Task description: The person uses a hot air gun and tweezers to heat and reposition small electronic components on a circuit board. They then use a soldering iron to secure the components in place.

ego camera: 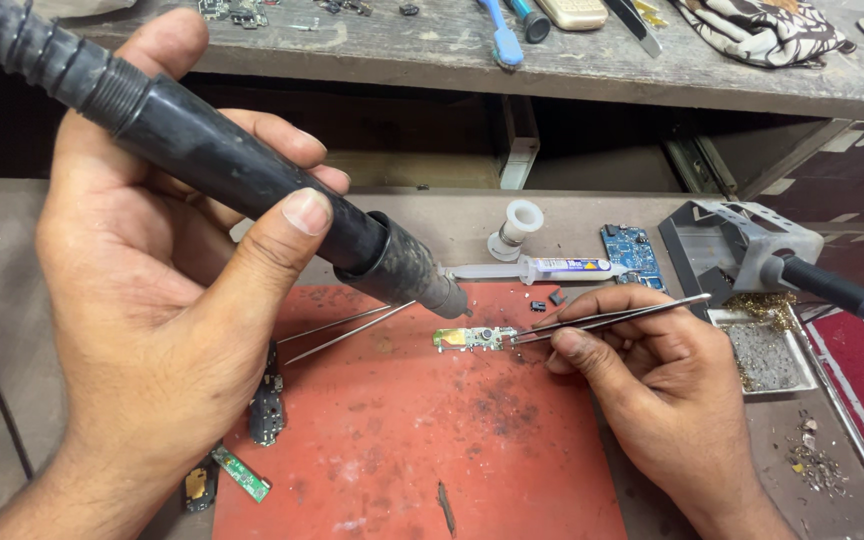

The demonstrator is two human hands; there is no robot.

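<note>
Hot-air tool [252, 180]: black, tilted, nozzle held just above the board.
Tweezers [607, 315]: silver, tips laid against the board.
Circuit board [474, 338]: small, flat on the red mat [402, 440].

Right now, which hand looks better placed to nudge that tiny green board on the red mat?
Probably the right hand: its tweezers already have their tips at the small circuit board. The left hand is full, gripping the black hot-air handle, whose nozzle hovers just above the board.
</note>
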